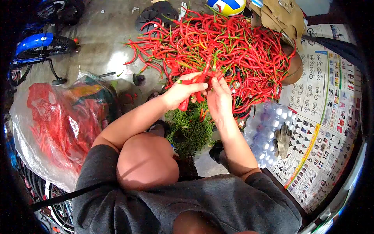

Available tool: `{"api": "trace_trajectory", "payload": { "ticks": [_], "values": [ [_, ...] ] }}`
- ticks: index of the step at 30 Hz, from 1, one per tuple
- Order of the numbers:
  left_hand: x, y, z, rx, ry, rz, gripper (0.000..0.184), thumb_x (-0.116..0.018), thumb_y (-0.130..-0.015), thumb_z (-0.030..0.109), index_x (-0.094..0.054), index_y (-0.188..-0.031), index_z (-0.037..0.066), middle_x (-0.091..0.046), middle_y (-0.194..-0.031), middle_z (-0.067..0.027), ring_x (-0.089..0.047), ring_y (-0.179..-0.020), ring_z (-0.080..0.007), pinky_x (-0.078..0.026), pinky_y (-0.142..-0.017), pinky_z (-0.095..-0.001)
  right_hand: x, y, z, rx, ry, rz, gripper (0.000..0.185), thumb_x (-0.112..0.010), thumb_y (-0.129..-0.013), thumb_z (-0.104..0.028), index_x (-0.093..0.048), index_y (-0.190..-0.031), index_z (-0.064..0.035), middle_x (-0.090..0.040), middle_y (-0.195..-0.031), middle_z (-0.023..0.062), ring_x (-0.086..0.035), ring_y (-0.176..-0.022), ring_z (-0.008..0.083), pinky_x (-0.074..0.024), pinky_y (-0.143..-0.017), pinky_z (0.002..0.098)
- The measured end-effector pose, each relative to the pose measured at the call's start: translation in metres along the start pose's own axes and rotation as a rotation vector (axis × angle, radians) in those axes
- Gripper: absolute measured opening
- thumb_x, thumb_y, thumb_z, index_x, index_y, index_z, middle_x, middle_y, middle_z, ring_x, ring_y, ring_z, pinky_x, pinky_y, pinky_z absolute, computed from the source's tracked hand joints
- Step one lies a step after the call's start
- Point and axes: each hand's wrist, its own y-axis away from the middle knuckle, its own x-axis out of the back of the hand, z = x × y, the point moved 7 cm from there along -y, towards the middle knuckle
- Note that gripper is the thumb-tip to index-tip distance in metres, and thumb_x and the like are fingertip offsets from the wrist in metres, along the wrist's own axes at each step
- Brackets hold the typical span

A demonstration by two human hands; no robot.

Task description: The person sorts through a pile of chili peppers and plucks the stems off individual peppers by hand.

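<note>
A wide heap of long red chilies (237,46) with green stems lies on the floor in front of me. At its near edge, my left hand (186,90) is closed round several red chilies that stick out between the fingers. Close beside it, my right hand (219,91) pinches a red chili between thumb and fingers. The fingertips of both hands nearly meet, and some of the chilies between them are hidden. Below my hands is a pile of green stems (189,130).
A clear plastic bag (58,132) with red mesh lies at the left. Capped plastic bottles (267,134), a grey glove (283,140) and a printed poster (307,97) are at the right. A blue bike (37,43) stands upper left; a ball (227,6) sits behind the heap.
</note>
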Motion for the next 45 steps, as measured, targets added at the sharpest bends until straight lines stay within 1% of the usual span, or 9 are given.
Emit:
{"api": "trace_trajectory", "payload": {
  "ticks": [3,7,8,11,16,18,28,32,45],
  "values": [
    [-0.005,0.001,-0.009,-0.045,-0.049,-0.024,0.035,-0.063,-0.081,0.016,-0.052,-0.114,0.011,-0.055,-0.078,0.0047,-0.047,-0.062,-0.003,-0.036,-0.048,-0.0186,-0.009,0.003,0.007,0.056,0.102,-0.01,0.041,-0.048,-0.091,-0.016,-0.039,-0.128,0.0,-0.027,-0.137,0.006,-0.032,-0.124,0.0175,-0.0243,-0.104,0.0311],
    [0.002,0.0,-0.014,0.01,-0.065,0.092,0.028,-0.061,-0.08,0.01,-0.055,-0.107,0.008,-0.057,-0.079,0.0035,-0.05,-0.066,-0.0039,-0.04,-0.055,-0.0186,-0.006,0.0,0.007,0.01,0.319,0.013,0.034,-0.048,-0.091,-0.017,-0.049,-0.12,0.0001,-0.027,-0.136,0.0067,-0.03,-0.125,0.0176,-0.0237,-0.104,0.0308],
    [0.005,-0.002,-0.017,0.01,-0.065,0.092,0.028,-0.061,-0.08,0.01,-0.055,-0.107,0.008,-0.057,-0.079,0.0035,-0.05,-0.066,-0.0039,-0.04,-0.055,-0.0186,-0.01,0.0,-0.013,0.235,0.601,0.06,0.029,-0.05,-0.09,-0.015,-0.052,-0.115,0.0004,-0.041,-0.125,0.0067,-0.04,-0.116,0.0162,-0.0301,-0.099,0.0297],
    [0.017,-0.009,-0.013,-0.201,-0.218,0.06,0.022,-0.06,-0.079,0.006,-0.058,-0.101,0.003,-0.06,-0.087,0.0013,-0.055,-0.079,-0.0067,-0.044,-0.07,-0.0213,0.0,-0.002,-0.042,0.179,0.559,0.208,0.016,-0.054,-0.088,-0.014,-0.059,-0.095,-0.001,-0.058,-0.083,-0.0002,-0.051,-0.078,0.0073,-0.0401,-0.073,0.0224],
    [0.019,-0.001,0.011,-0.306,-0.668,0.13,0.019,-0.061,-0.074,0.004,-0.059,-0.093,0.002,-0.055,-0.074,0.001,-0.049,-0.068,-0.0067,-0.041,-0.061,-0.0247,-0.008,-0.002,-0.047,0.126,0.685,0.085,0.013,-0.055,-0.087,-0.017,-0.058,-0.089,-0.0038,-0.051,-0.072,-0.0049,-0.042,-0.063,0.0038,-0.0341,-0.058,0.0193],
    [0.012,0.005,0.025,-0.487,-0.814,0.156,0.017,-0.061,-0.067,0.007,-0.056,-0.082,0.001,-0.051,-0.068,-0.0096,-0.053,-0.062,-0.0219,-0.042,-0.06,-0.0322,-0.008,-0.002,-0.046,0.127,0.715,0.053,0.015,-0.054,-0.088,-0.016,-0.058,-0.088,-0.0025,-0.05,-0.071,-0.005,-0.041,-0.062,0.0035,-0.0331,-0.057,0.0191],
    [-0.006,0.015,0.05,-0.747,-1.19,-0.001,0.021,-0.064,-0.063,0.008,-0.051,-0.079,0.004,-0.052,-0.075,-0.0096,-0.054,-0.074,-0.0313,-0.044,-0.063,-0.0394,-0.005,0.022,-0.002,-0.678,-0.019,-0.235,0.011,-0.052,-0.086,-0.013,-0.05,-0.095,-0.0061,-0.051,-0.077,0.0007,-0.04,-0.055,0.0087,-0.0315,-0.049,0.021],
    [0.006,0.015,0.049,-0.705,-1.147,0.071,0.02,-0.063,-0.062,0.007,-0.052,-0.078,0.004,-0.052,-0.074,-0.0105,-0.055,-0.075,-0.0319,-0.044,-0.064,-0.0395,-0.009,0.003,-0.064,0.148,0.856,-0.11,0.031,-0.06,-0.081,-0.009,-0.048,-0.108,-0.0041,-0.052,-0.087,0.0004,-0.048,-0.079,0.0076,-0.0413,-0.068,0.0218],
    [-0.001,0.021,0.051,-0.693,-1.385,0.163,0.021,-0.063,-0.062,0.009,-0.056,-0.082,0.009,-0.053,-0.078,-0.0091,-0.054,-0.076,-0.0316,-0.045,-0.067,-0.0402,-0.009,0.018,-0.049,0.051,0.71,-0.028,0.01,-0.059,-0.081,-0.008,-0.06,-0.087,-0.0012,-0.058,-0.078,0.0026,-0.052,-0.07,0.0092,-0.0416,-0.064,0.0223]
  ]
}}
